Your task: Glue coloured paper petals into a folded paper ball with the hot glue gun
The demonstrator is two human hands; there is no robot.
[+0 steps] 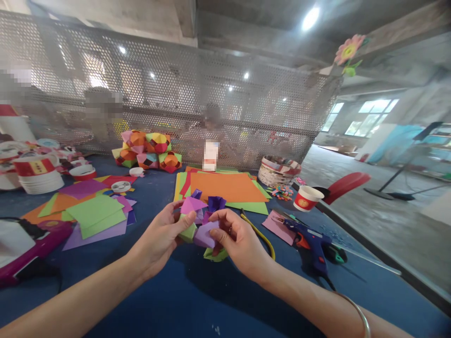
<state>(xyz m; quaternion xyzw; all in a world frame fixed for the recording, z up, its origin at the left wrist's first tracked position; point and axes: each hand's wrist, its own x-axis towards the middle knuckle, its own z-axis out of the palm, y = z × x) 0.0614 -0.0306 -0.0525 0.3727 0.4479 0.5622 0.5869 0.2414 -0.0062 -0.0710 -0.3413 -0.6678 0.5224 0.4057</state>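
Between my two hands is a folded-paper model (206, 234) made of purple, pink and light green pieces. My left hand (165, 230) grips its left side, thumb pressed on a pink and green part. The fingers of my right hand (239, 239) pinch a light purple flap on its right side. Dark purple folded pieces (216, 203) show just behind the model; I cannot tell whether they are joined to it. A light green folded piece (215, 255) shows under the right fingers. Beyond the hands lies a stack of orange paper (229, 186) over green and red sheets.
On the right are a blue glue gun (315, 241), a pink paper square (278, 228), a paper cup (307, 197) and a woven basket (278, 171). Loose coloured sheets (98, 211) lie left, near stacked cups (38, 173). Finished paper balls (148, 152) stand before a perforated screen (158, 94).
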